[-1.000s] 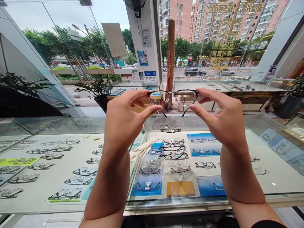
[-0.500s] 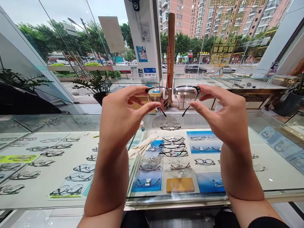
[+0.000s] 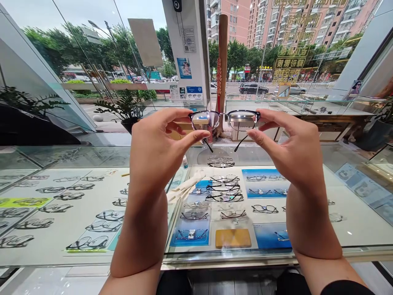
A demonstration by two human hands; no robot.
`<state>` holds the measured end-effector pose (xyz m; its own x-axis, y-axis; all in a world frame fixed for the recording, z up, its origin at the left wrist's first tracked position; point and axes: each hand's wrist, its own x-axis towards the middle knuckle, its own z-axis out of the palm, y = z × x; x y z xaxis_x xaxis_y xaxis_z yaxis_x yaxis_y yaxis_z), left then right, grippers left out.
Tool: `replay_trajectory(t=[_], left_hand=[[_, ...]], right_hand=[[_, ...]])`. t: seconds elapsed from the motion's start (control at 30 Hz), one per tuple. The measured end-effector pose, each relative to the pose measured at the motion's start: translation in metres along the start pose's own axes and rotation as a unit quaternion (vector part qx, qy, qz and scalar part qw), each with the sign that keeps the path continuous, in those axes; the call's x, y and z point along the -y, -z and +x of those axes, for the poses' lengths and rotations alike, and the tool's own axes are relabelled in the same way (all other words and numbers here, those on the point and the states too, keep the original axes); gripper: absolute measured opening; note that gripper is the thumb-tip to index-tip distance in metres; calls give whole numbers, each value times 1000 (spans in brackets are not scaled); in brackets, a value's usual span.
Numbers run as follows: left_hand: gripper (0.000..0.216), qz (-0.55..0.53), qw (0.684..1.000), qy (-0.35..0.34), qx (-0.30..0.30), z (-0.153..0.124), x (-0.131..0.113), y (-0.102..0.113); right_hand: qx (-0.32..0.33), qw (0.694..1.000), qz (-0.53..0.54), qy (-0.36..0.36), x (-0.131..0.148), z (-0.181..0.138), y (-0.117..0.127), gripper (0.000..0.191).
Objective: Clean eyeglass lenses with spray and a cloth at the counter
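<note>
A pair of eyeglasses (image 3: 223, 116) with dark upper rims and clear lenses is held up above the glass counter. My left hand (image 3: 162, 141) pinches its left end between thumb and fingers. The opposite end is gripped the same way by my right hand (image 3: 285, 141). Both temple arms are unfolded, and their dark tips hang below the lenses. Beneath the glasses, several eyeglass frames (image 3: 224, 187) lie in a column on the counter, apart from my hands.
The glass display counter (image 3: 307, 256) holds rows of eyeglasses (image 3: 106, 226) on the left and blue display cards (image 3: 264, 192) on the right. A tan case (image 3: 233, 238) lies near the front edge. Behind stand a wooden post (image 3: 222, 61) and a potted plant (image 3: 127, 110).
The eyeglasses have tilted slightly, so the reflection on the right lens has faded. Both hands keep their grip and have barely moved.
</note>
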<state>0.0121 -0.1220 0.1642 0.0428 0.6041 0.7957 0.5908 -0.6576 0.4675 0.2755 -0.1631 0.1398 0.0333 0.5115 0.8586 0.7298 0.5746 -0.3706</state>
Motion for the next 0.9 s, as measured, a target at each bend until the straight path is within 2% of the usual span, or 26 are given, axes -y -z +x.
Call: replay_trajectory(t=[0.2, 0.4, 0.57, 0.9], left_hand=[[48, 12, 999, -7, -31, -3, -5, 0], [58, -4, 1000, 1, -18, -4, -7, 1], [55, 9, 999, -6, -40, -5, -5, 1], [50, 24, 999, -11, -39, -5, -4, 1]], right_hand=[[30, 999, 3, -14, -2, 3, -1, 39], [36, 999, -2, -11, -4, 4, -2, 39], [39, 999, -2, -11, -4, 4, -2, 39], [31, 999, 6, -13, -2, 2, 0, 38]])
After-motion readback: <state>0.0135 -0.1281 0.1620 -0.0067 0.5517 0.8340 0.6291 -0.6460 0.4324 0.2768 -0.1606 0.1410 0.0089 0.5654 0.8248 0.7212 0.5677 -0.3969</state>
